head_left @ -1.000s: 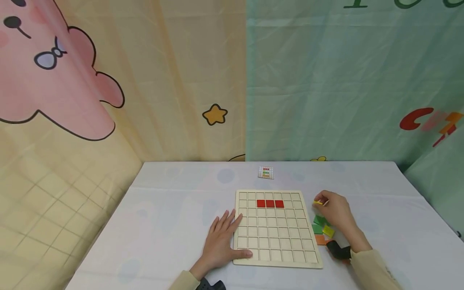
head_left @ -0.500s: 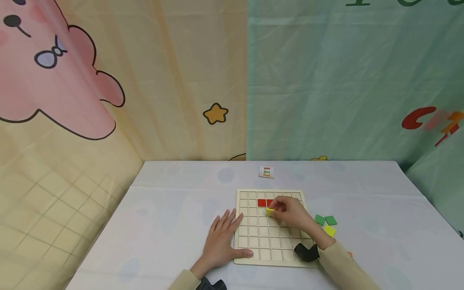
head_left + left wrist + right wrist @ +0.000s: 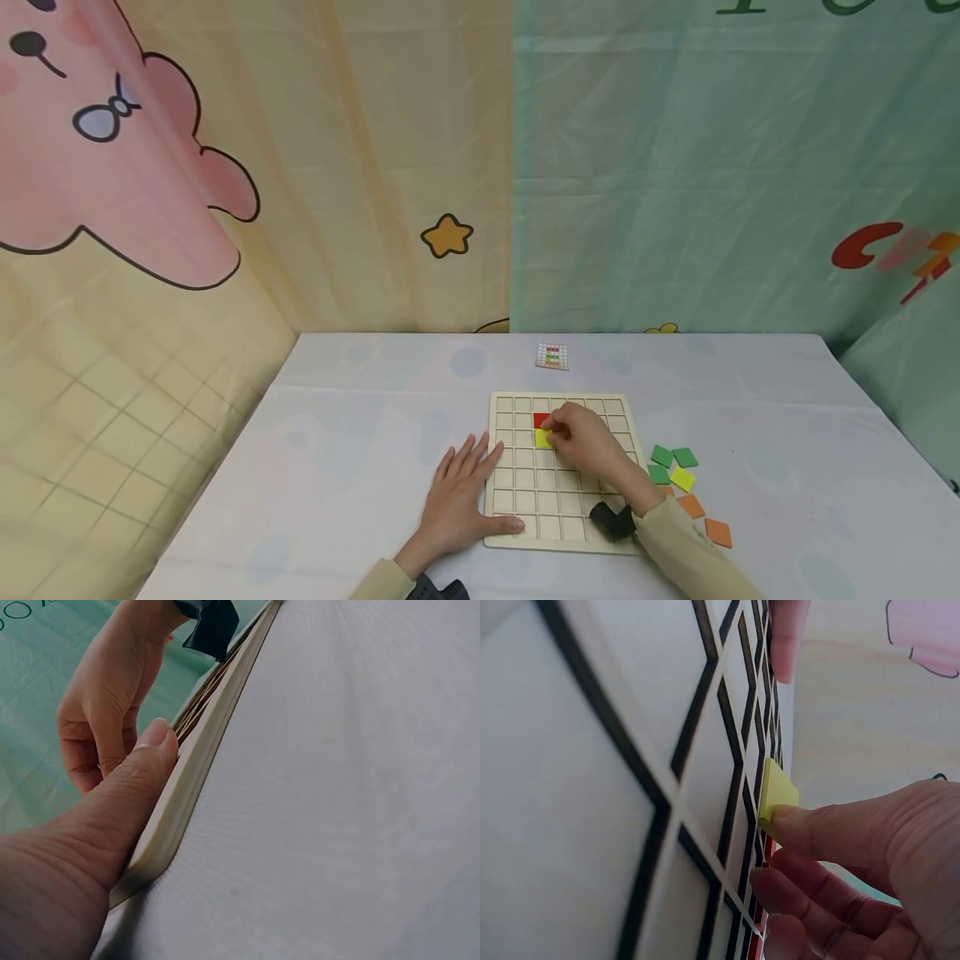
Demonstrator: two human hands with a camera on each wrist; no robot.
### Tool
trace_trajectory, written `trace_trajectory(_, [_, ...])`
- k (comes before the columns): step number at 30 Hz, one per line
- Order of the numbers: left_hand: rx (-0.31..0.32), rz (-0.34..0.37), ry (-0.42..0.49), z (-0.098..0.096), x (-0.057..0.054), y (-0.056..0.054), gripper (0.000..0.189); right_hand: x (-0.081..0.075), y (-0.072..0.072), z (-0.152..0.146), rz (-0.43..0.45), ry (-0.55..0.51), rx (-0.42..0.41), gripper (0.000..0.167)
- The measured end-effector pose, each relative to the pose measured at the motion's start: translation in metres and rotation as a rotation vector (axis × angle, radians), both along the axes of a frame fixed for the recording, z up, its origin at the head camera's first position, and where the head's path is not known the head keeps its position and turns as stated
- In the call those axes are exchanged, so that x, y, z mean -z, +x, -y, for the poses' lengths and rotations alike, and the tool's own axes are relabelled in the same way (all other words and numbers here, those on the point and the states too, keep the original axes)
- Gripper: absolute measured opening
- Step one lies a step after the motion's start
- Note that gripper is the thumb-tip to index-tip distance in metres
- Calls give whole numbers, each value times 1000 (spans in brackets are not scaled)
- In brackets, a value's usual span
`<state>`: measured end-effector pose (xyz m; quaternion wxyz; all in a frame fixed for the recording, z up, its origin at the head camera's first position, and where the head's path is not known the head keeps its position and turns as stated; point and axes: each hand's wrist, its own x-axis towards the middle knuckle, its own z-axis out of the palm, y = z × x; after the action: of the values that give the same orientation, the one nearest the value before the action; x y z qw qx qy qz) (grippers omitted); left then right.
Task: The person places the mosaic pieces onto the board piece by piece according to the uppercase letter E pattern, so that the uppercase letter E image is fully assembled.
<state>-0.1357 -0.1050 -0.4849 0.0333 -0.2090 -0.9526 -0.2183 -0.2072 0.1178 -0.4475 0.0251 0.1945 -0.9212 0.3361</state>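
Note:
A pale wooden grid board [image 3: 570, 546] lies on the table. My left hand [image 3: 459, 500] rests on its left edge, fingers spread, with the thumb on the near left corner; the left wrist view shows that thumb [image 3: 142, 769] over the rim. Over the board's upper part, my right hand [image 3: 592, 450] pinches a yellow square tile [image 3: 542, 438]. That tile is at a cell just below a red tile [image 3: 541, 419]. In the right wrist view, the thumb presses the yellow tile [image 3: 778, 787], which is tilted against the grid. The other red tiles are hidden behind the right hand.
Right of the board lie loose green tiles [image 3: 685, 457], one yellow tile [image 3: 682, 478] and orange tiles [image 3: 717, 532]. A small card with a coloured grid pattern [image 3: 552, 357] lies beyond the board. Patterned curtains [image 3: 405, 167] hang behind the table.
My right hand has carried the yellow tile from beside the board onto it, then shifted slightly left to the cell under the leftmost red tile. My left hand has stayed in place.

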Motion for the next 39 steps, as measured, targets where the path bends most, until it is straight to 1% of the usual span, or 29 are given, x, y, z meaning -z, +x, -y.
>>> trace_trajectory(3, [1, -3, -6, 0, 0, 0, 105, -1, 2, -1, -5, 41, -5, 9])
trace_trajectory(7, [2, -8, -14, 0, 0, 0, 106, -4, 7, -2, -36, 93, -39, 9])
trace_trajectory(11, [0, -7, -15, 1, 0, 0, 105, -4, 12, -5, -88, 135, -81, 14])
trace_trajectory(15, [-3, -1, -12, 1, 1, 0, 105, -2, 14, -10, -97, 174, -137, 20])
trace_trajectory(18, [-4, 0, -12, 0, 1, 0, 105, -2, 15, -18, -76, 147, -203, 22])
trace_trajectory(20, [-3, 1, -15, 0, 2, 0, 105, -1, 16, -27, -52, 99, -239, 22])
trace_trajectory(22, [-2, 3, -16, -1, 2, 0, 105, -2, 17, -38, -20, 46, -245, 21])
trace_trajectory(24, [-2, 5, -18, -1, 3, 0, 105, -3, 19, -51, 6, 16, -225, 19])
trace_trajectory(27, [-1, 6, -13, -2, 3, 1, 105, -9, 23, -71, 36, 16, -152, 14])
trace_trajectory(30, [0, 3, -8, -1, 2, 1, 105, -16, 26, -90, 81, 70, -46, 10])
trace_trajectory(33, [1, 0, -5, -1, 2, 0, 105, -20, 28, -107, 128, 160, 61, 15])
trace_trajectory(36, [5, -4, 3, 0, 2, 0, 105, -23, 28, -122, 175, 225, 121, 23])
trace_trajectory(39, [7, -7, 9, 0, 1, -1, 105, -23, 27, -132, 208, 251, 150, 25])
